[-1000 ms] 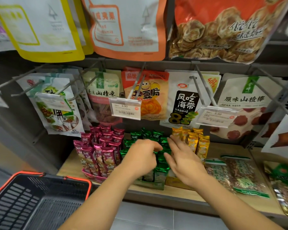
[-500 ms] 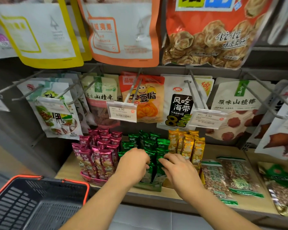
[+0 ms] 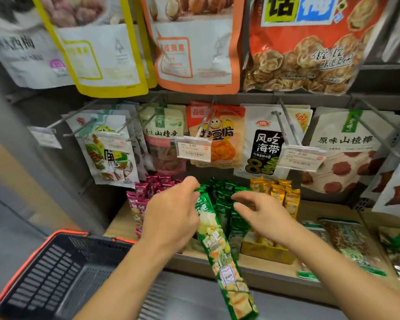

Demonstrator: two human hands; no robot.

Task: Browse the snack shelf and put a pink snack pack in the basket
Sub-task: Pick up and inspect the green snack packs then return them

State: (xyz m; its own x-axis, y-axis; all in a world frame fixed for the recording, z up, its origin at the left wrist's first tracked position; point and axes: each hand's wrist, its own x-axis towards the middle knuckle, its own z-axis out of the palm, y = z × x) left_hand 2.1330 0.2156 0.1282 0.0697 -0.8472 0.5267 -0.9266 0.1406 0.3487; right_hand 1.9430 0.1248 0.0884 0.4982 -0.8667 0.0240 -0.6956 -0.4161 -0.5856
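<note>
The left hand (image 3: 171, 215) is raised in front of the shelf (image 3: 321, 211), its fingers (image 3: 189, 183) pinched together on the top end of a green strip (image 3: 217, 245) of joined snack packs. The strip hangs from that grip and slants down to the right, past the shelf's front edge. The right hand (image 3: 266, 215) reaches in from the right, with bent fingers (image 3: 244, 196) lying on the tops of the green packs (image 3: 224, 204) that stand upright in the middle of the shelf. I cannot tell whether those fingers grip a pack or only touch it. The pink packs (image 3: 143, 202) stand upright in their own cluster on the shelf, just left of the green ones and partly hidden behind the left hand; neither hand touches them. Yellow packs (image 3: 280, 192) stand just right of the green ones. The basket (image 3: 44, 280), black with an orange rim, sits low at the left, below the shelf's edge, and no pack shows inside it. Hanging bags (image 3: 215, 139) fill the pegs above, and a price tag (image 3: 193, 150) hangs in front of them.
</note>
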